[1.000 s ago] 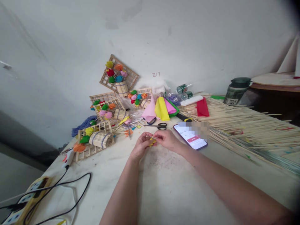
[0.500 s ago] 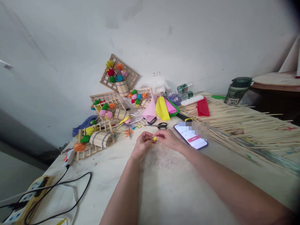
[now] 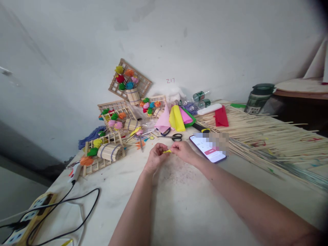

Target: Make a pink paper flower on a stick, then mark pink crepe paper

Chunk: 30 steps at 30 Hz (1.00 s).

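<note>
While my forearms reach in from about six and four o'clock, my hands meet above the table (image 3: 184,215) at a small yellow piece (image 3: 167,151).

With twelve straight ahead, my left hand (image 3: 155,158) curls its fingers and pinches the piece by its left end; my right hand (image 3: 183,152), wrist bent inward, closes its fingertips narrowly at the other end, though I cannot tell how firmly. Open room spreads between my forearms toward six, with specks just below my hands. Scissors (image 3: 176,137) lie near at one o'clock, a phone (image 3: 201,143) just beside my right wrist at three, long sticks (image 3: 256,136) beyond it. A bamboo basket (image 3: 109,152) on a lattice bounds nine, where the table's left edge slants toward eight.
</note>
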Tool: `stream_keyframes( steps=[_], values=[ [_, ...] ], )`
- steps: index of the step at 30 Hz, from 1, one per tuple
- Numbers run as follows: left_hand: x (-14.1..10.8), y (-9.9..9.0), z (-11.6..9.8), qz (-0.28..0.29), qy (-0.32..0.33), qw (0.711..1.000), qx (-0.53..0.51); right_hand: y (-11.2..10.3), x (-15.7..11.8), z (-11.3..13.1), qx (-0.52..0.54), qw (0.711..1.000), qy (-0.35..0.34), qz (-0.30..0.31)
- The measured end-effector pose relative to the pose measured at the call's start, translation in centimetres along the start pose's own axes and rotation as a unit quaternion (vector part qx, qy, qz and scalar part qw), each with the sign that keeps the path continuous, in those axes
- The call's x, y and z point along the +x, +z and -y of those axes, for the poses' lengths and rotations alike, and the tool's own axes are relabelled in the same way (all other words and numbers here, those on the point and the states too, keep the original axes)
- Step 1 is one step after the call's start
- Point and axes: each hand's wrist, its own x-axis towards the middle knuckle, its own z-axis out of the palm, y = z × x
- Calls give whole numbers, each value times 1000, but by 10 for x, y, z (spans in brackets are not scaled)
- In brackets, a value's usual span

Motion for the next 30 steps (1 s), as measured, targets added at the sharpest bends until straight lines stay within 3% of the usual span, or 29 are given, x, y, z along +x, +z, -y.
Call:
stream_keyframes(
  steps=[8, 14, 23, 30],
  values=[
    [1, 2, 2, -18, 20, 999, 32, -3, -2, 6, 133, 986, 91, 42],
    [4, 1, 5, -44, 36, 995, 85, -5, -4, 9, 186, 971, 142, 41],
    [-1, 0, -6, 11, 100, 991, 92, -8, -4, 11, 195, 969, 151, 23],
    [-1, 3, -5, -3, 28, 997, 65, -6, -4, 15, 209, 965, 155, 31]
  ],
)
